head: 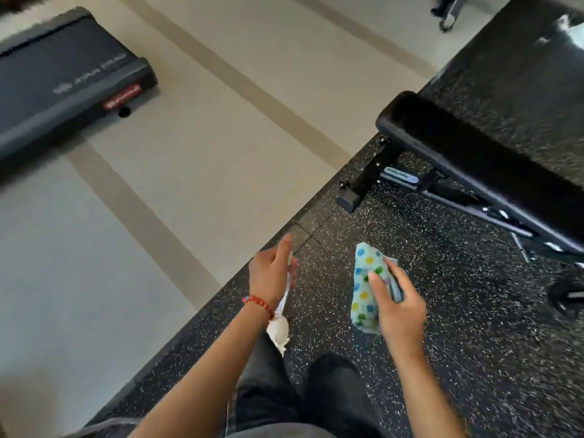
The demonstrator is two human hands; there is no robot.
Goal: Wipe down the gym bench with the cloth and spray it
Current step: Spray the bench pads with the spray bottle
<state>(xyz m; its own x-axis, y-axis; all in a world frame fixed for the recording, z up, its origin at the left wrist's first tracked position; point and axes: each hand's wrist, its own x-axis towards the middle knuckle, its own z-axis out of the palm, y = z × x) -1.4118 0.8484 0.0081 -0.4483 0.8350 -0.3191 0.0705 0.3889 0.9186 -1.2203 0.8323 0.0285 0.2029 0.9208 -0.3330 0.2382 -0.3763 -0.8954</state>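
Observation:
The gym bench [480, 165] has a black padded top on a black metal frame and stands to the upper right on speckled rubber flooring. My right hand [396, 306] grips a folded light-blue cloth [366, 279] with coloured dots, held low in front of me and short of the bench. My left hand [271, 275] is closed around a white object that looks like a spray bottle [278, 331]. Its body hangs below my wrist, and the hand hides its top. Neither hand touches the bench.
A dark treadmill deck [69, 80] lies at the upper left on the beige floor [205, 153]. The edge of the black rubber mat [474, 358] runs diagonally between them. The bench's foot [349, 199] juts toward that edge. My legs in dark trousers are at the bottom.

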